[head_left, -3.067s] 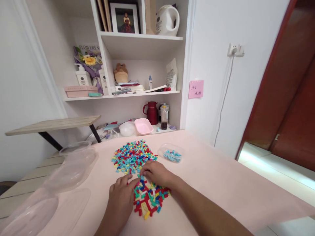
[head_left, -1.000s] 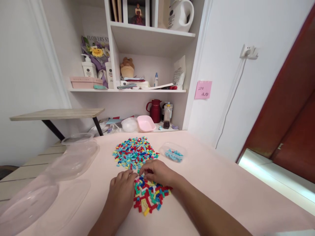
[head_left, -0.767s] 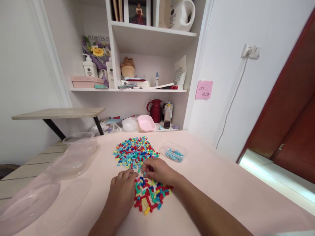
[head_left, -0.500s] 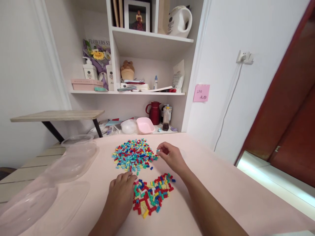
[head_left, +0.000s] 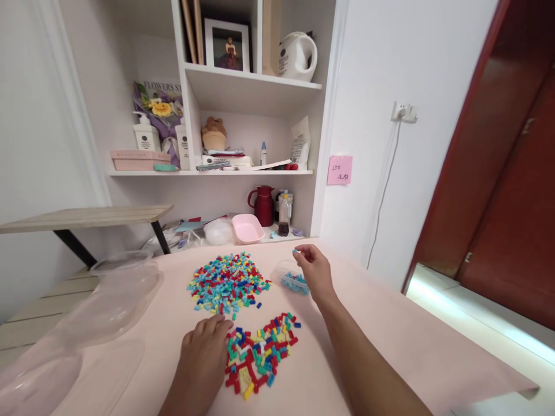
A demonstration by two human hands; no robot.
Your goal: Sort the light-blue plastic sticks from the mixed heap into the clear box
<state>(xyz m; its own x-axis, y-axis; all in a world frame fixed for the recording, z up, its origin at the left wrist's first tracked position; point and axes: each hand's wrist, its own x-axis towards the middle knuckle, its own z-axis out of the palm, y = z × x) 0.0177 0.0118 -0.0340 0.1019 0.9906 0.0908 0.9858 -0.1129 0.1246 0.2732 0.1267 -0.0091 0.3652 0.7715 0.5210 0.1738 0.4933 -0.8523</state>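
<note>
My right hand (head_left: 315,271) is raised above the right side of a clear plastic container (head_left: 281,269), thumb and forefinger pinching a small light-blue toy brick (head_left: 295,252). Light-blue bricks (head_left: 295,284) lie inside that container. On the table, my left hand (head_left: 203,349) rests palm down with fingers loosely bent, open, holding nothing that I can see. Just right of it spreads a smaller group of bricks (head_left: 262,355), mostly red, green, yellow and dark blue. Beyond both groups' gap lies a larger mixed pile (head_left: 228,283) with many light-blue bricks.
Clear plastic containers and lids (head_left: 113,306) line the table's left side. At the back stand a pink tray (head_left: 248,229), a red jug (head_left: 263,207) and a bottle of dark liquid (head_left: 284,216), below white shelves (head_left: 255,173). A wooden stand (head_left: 87,217) is at the left.
My right hand has moved from the large pile's edge to the container, carrying the light-blue brick. The container, hidden behind the hand before, now shows. My left hand stays by the smaller group.
</note>
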